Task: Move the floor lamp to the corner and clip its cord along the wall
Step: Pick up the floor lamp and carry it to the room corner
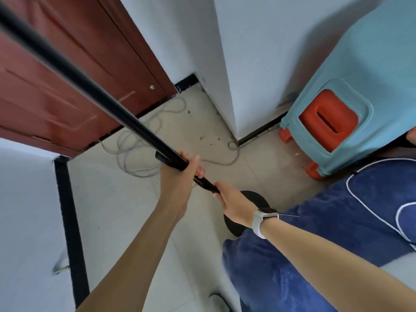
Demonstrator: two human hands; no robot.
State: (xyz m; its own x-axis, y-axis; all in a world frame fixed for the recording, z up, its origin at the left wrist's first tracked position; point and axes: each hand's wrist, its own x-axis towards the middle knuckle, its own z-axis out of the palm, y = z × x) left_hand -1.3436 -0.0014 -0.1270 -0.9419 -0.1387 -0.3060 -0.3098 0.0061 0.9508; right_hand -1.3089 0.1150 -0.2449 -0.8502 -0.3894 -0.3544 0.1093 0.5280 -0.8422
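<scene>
View from above, looking down at a tiled floor (126, 210) where white walls meet. At the far left, a white wall (24, 210) with a black baseboard (69, 221) along its foot. Above it, a reddish-brown door (56, 75) fills the upper left. A black lamp pole (74, 70) runs diagonally from the top left corner down toward the centre, tilted rather than upright. On the floor beyond the pole, near the door's foot, a thin grey cord (135, 145) lies in loose loops, trailing right to the wall corner (234, 109).

In the centre, the left hand (184, 174) is closed around the pole, fingers wrapped over it. Just below and to the right, the right hand (231, 203) also grips the pole lower down; its wrist wears a watch (263, 218) with a white strap. Behind the right hand, the lamp's round black base (256, 199) sits by the floor, partly hidden; whether it touches the tiles cannot be told.

To the right, the person's blue trousers (315, 244). At the upper right, a stack of plastic stools (360, 109), teal over orange, stands against the wall.
</scene>
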